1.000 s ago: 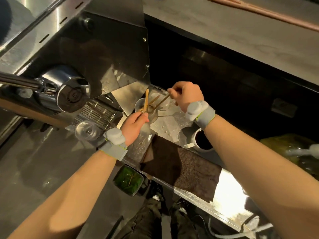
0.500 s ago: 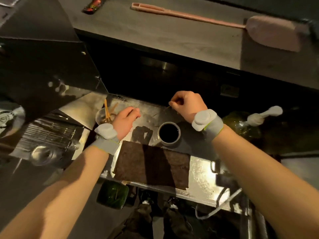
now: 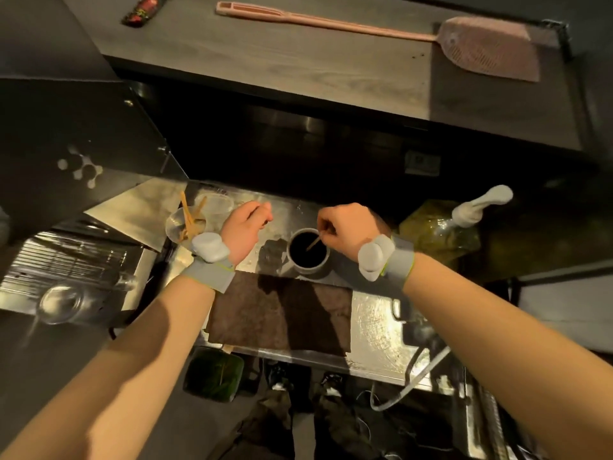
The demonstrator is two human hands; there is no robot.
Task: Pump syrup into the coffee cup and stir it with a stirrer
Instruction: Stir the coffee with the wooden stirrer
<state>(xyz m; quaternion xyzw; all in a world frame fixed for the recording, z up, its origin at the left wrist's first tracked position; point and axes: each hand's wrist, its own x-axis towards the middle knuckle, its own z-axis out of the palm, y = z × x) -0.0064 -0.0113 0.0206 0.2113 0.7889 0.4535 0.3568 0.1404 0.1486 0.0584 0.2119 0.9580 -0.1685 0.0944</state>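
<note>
The coffee cup [image 3: 308, 252] sits centre frame on the steel desk [image 3: 371, 323], directly under the right hand [image 3: 348, 227], which pinches a wooden stirrer [image 3: 314, 242] slanting down-left into the dark coffee. The left hand [image 3: 243, 227], loosely curled and holding nothing, rests just left of the cup; the syrup pump bottle [image 3: 441, 234] stands right.

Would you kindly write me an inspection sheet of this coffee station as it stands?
Surface: steel counter, shiny, with a brown cloth at its near edge.
Job's things: coffee cup of dark liquid; stirrer dipped in; syrup pump bottle to its right.
Clutter: clear cups of spare stirrers; glass on drip tray; pink swatter on the far shelf.
Grips: right hand pinches the stirrer; left hand loosely curled, empty.
Cables: white cable hanging off the counter's front.
Surroundings: green bin below.
</note>
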